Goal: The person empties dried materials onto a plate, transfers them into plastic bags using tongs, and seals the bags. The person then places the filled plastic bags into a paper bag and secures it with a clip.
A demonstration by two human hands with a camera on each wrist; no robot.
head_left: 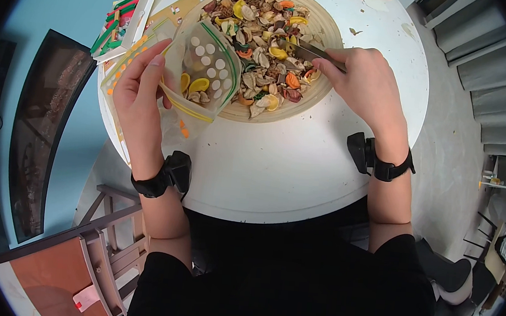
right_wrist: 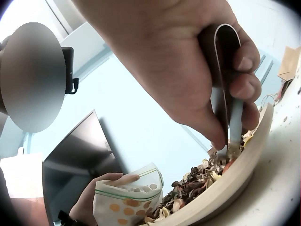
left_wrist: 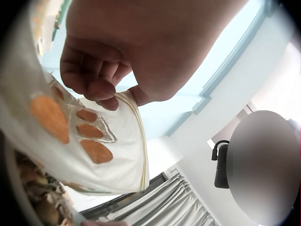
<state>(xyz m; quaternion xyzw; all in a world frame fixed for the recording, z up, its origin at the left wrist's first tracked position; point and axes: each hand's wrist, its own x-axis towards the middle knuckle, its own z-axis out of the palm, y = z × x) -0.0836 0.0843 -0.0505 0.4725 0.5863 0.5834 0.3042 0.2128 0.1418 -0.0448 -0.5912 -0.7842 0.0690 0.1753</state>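
Zip-top bag (head_left: 215,72) with white dots, mouth spread open, stands off the left side of the round tray, overlapping its rim in the head view. Yellow slices (head_left: 199,85) and pale pieces lie inside. Left hand (head_left: 138,99): thumb and fingers pinch the bag at its edge, remaining fingers bent. Right hand (head_left: 370,84): fingers and thumb closed around metal tongs (head_left: 315,54), which point left and down into the dried potpourri (head_left: 254,51). Tongs tips sit among the pieces; they are partly obscured, so whether they grip one cannot be told. Potpourri is heaped across the round tray (head_left: 331,28), with orange, yellow and brown pieces mixed. Tray rests on a white round table (head_left: 270,172). Beyond the bag, at the left table edge, is a box (head_left: 119,26) with green and red parts. Farther off: dark screen panel (head_left: 48,132) at left, grey curtains (head_left: 492,77) at right.
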